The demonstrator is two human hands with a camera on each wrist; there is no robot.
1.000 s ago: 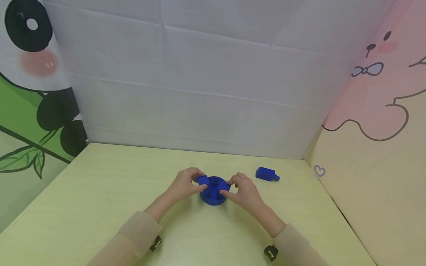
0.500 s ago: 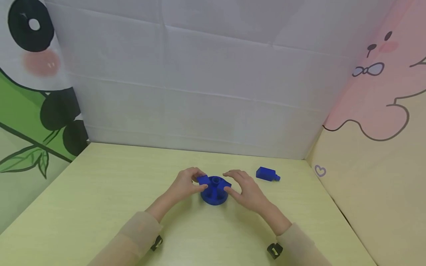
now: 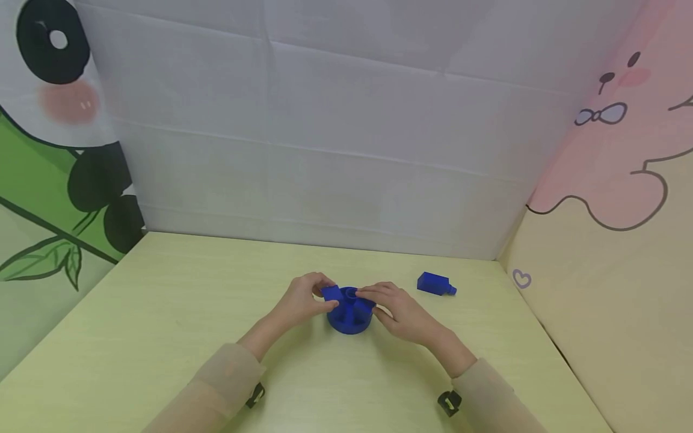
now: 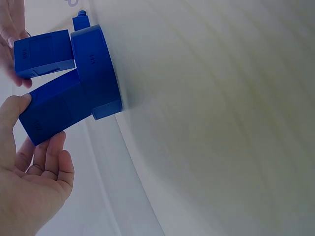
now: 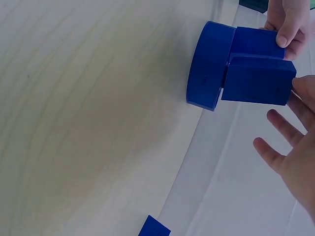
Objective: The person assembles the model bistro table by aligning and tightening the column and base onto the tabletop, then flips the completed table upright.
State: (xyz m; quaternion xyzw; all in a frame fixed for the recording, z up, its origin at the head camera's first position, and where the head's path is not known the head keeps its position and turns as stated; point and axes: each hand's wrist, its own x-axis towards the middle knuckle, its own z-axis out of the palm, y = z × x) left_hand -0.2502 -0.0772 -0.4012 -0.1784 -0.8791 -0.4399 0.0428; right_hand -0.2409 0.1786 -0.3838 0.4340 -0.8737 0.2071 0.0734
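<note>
On the bench point(image 3: 189, 300), a round blue base point(image 3: 346, 327) sits between both hands. The left hand point(image 3: 304, 297) pinches a leaning blue block point(image 4: 54, 108) standing at the base. The right hand point(image 3: 405, 311), fingers mostly extended, touches the top of a second blue block point(image 5: 258, 82) beside it. Farther off, right, lies a loose blue block point(image 3: 434, 284).

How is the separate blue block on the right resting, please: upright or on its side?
On its side: the blue block lies lengthwise on the table, its narrow peg pointing right.
</note>
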